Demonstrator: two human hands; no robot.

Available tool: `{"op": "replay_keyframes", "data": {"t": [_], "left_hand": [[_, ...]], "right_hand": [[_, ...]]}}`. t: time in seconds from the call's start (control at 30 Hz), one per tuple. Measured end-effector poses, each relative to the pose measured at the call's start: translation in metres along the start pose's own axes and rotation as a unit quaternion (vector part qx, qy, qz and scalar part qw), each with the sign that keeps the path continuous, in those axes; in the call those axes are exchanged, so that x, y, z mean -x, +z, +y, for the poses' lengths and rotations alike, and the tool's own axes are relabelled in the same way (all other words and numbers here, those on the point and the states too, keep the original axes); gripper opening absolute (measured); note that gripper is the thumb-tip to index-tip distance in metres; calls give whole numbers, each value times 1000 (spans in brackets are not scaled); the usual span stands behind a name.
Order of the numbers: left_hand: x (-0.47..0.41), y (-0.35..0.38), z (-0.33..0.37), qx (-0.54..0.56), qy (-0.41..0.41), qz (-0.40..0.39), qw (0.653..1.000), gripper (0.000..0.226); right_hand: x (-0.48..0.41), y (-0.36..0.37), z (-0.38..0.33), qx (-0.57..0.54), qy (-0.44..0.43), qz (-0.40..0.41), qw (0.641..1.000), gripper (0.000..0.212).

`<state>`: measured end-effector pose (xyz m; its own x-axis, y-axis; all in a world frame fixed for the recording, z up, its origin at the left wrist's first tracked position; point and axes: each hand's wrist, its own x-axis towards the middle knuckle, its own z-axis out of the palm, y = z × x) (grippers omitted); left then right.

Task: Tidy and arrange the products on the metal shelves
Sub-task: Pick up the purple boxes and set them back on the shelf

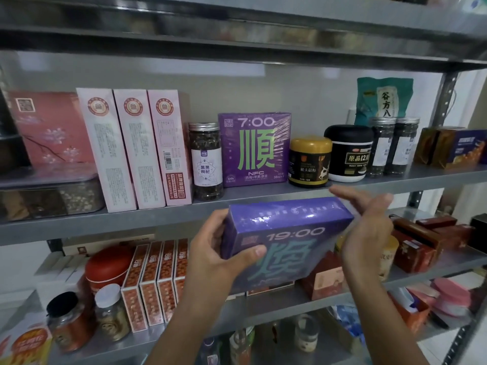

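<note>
So the 19:00 box [287, 241], purple-blue and shrink-wrapped, is up in the air in both hands, a bit tilted. It's just in front of the shelf [158, 219] edge, not resting on it.

The left hand [218, 256] grips the box's 9 o'clock side: fingers curl round behind that edge and the thumb clamps down on the front face. The right hand [369, 227] sits flat against the 3 o'clock side, fingers straight and together, pointing off toward 10 o'clock past the top corner. It's pressing, not wrapping.

On the shelf, at 12 o'clock from the held box, stands the 7:00 box [254, 148], upright and facing out. Just at its 9 o'clock is a jar [207, 160] with a silver lid, and further that way three pink boxes [134, 148] stand side by side, leaning slightly. At the 7:00 box's 3 o'clock is a gold tub [309, 162], then a black tub [347, 154] right beside it. A green bag [383, 100] stands at the back, at about 1 o'clock from the black tub.
</note>
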<state>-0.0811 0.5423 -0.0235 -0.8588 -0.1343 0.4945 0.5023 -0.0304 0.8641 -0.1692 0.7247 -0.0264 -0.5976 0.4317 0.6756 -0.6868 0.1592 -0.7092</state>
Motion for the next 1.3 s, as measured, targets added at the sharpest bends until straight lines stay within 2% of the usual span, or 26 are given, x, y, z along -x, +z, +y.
{"op": "replay_keyframes", "data": {"t": [0.1, 0.17, 0.23, 0.43, 0.6, 0.67, 0.73, 0.8, 0.87, 0.93, 1.03, 1.07, 1.13, 1.3], "left_hand": [[-2, -6, -1, 22, -6, 5, 1000, 39], [-3, -6, -2, 32, -12, 9, 999, 43], [-4, -6, 0, 17, -17, 3, 1000, 49], [-17, -13, 6, -132, 8, 7, 991, 59], [-21, -18, 11, -178, 48, 55, 981, 53], [-21, -22, 12, -180, 56, 79, 979, 51], [-21, -27, 14, -177, 64, 94, 978, 52], [-20, -31, 17, -187, 79, 95, 975, 55], [-18, -34, 20, -204, 95, 89, 970, 57], [-16, -35, 23, -206, 104, 86, 969, 58], [-12, -34, 26, -198, 100, 75, 972, 57], [-11, -33, 26, -196, 97, 68, 973, 57], [-8, -32, 28, -195, 91, 60, 975, 57], [-5, -36, 27, -200, 94, 69, 973, 59]], "right_hand": [[-3, 2, -7, -87, 172, -30, 981, 75], [0, 6, -15, -121, 231, -10, 965, 69], [-1, 9, -15, -125, 245, -1, 961, 66], [-6, 21, -16, -151, 271, -2, 951, 62], [-25, 42, -11, -155, 261, -89, 949, 63], [-41, 51, -8, -92, 185, -131, 970, 52], [-64, 62, -6, 2, 54, -147, 988, 28], [-90, 74, -5, 100, -42, -175, 979, 6], [-118, 89, -2, 215, -139, -225, 940, 44], [-142, 106, 0, 331, -204, -294, 873, 80], [-164, 126, 4, 477, -226, -384, 757, 106], [-167, 130, 5, 499, -233, -396, 734, 109], [-171, 137, 8, 508, -242, -397, 725, 107], [-174, 144, 3, 508, -276, -348, 738, 91]]}}
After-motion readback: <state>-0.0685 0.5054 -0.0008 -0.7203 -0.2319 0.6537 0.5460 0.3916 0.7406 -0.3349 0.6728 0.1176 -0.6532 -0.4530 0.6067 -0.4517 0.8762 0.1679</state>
